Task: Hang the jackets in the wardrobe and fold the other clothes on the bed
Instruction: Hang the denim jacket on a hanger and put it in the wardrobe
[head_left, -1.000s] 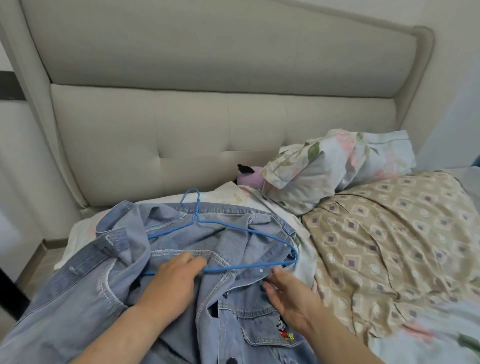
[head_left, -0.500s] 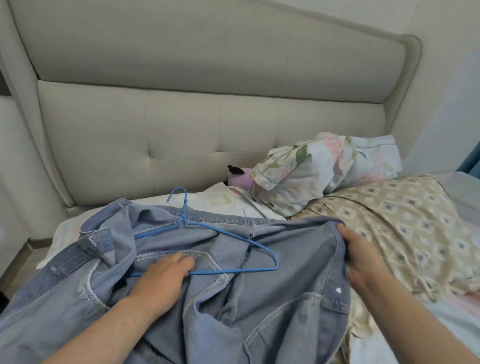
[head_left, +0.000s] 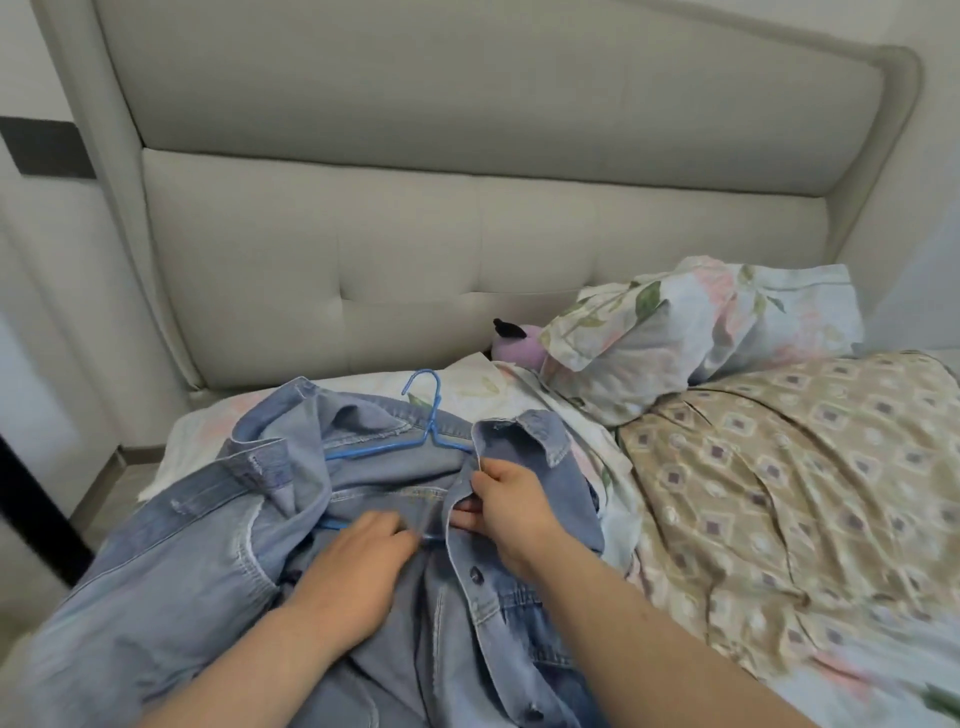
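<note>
A light blue denim jacket (head_left: 218, 551) lies spread on the bed (head_left: 363, 387) in front of me. A blue wire hanger (head_left: 415, 441) sits inside it, its hook sticking out past the collar; the right shoulder of the hanger is now under denim. My right hand (head_left: 511, 506) grips the jacket's right front edge near the collar, folded over the hanger. My left hand (head_left: 358, 566) rests on the jacket's inside by the hanger's lower bar, fingers blurred.
A padded beige headboard (head_left: 467, 234) stands behind. A floral pillow (head_left: 691, 332) and a purple plush toy (head_left: 517, 345) lie at the head of the bed. A beige patterned quilt (head_left: 805, 493) covers the right side. Floor shows at the left (head_left: 109, 488).
My right hand pulled the jacket's right front panel out to the right, then folded it leftward over the hanger's right shoulder. My left hand stayed by the hanger's lower bar.
</note>
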